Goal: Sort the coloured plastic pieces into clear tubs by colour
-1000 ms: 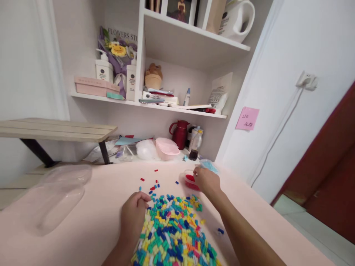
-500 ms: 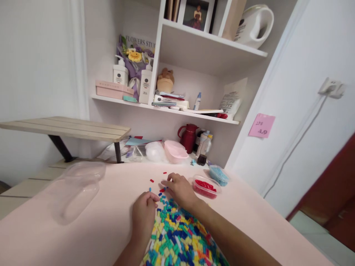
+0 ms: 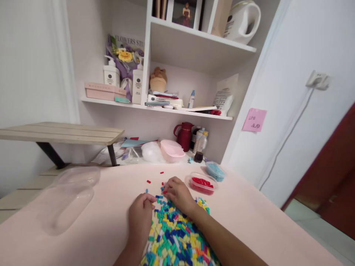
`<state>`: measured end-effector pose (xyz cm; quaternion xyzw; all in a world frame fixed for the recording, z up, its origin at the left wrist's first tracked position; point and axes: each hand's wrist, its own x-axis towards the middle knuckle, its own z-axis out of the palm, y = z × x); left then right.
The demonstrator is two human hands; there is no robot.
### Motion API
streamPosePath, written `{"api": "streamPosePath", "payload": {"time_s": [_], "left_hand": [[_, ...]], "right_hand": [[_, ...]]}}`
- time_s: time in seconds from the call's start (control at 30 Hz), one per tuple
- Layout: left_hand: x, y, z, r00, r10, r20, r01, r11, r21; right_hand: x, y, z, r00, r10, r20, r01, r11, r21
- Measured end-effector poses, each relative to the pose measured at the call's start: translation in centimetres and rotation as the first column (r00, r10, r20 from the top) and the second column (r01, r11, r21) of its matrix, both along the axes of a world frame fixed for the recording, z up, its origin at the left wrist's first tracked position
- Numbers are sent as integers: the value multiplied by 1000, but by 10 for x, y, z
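Many small blocks (image 3: 177,242): we judge light, stiff; pinch long sides | right grip (image 3: 179,194): narrow, at red block (image 3: 165,192) | left grip (image 3: 140,214): curled | contents: we cannot tell

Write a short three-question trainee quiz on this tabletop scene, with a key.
1. True or false: the oval clear plastic tub of small red pieces is nearer the bare left hand than the bare right hand.
2. The clear plastic tub behind it holds: A) yellow pieces; B) light blue pieces; C) green pieces.
3. Fill in: the square paper note on the wall is coloured ____.

Key: 1 false; 2 B; 3 pink.
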<state>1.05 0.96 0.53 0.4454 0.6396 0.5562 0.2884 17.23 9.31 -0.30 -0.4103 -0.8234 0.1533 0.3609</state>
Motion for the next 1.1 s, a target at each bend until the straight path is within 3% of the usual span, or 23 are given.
{"api": "streamPosePath", "payload": {"time_s": [0.13,0.27,0.43,0.63,0.77,0.87,0.97,1.1], "left_hand": [[-1,1,0,1000,-2,-21,2,1000,-10],[-3,2,-2,1000,-9,-19,8,1000,-24],[-3,1,-2,1000,-2,-26,1,999,-36],[-2,0,1,1000,6,-18,-7,999,-32],[-1,1,0,1000,19,-14,-19,1000,-11],[-1,0,0,1000,12,-15,-12,1000,2],[0,-1,1,1000,0,-15,0,1000,20],[0,-1,3,1000,8,-1,-8,1000,17]], "right_hand": [[0,-2,6,993,-13,-120,14,1000,2],[11,1,31,978,-70,-195,77,997,28],[56,13,65,924,-285,-253,305,951,42],[91,20,61,844,-481,-235,507,860,59],[81,18,60,865,-438,-246,468,880,82],[62,15,62,929,-294,-224,315,947,67],[38,19,59,990,-139,-20,140,989,46],[9,42,47,961,-157,227,145,987,69]]}}
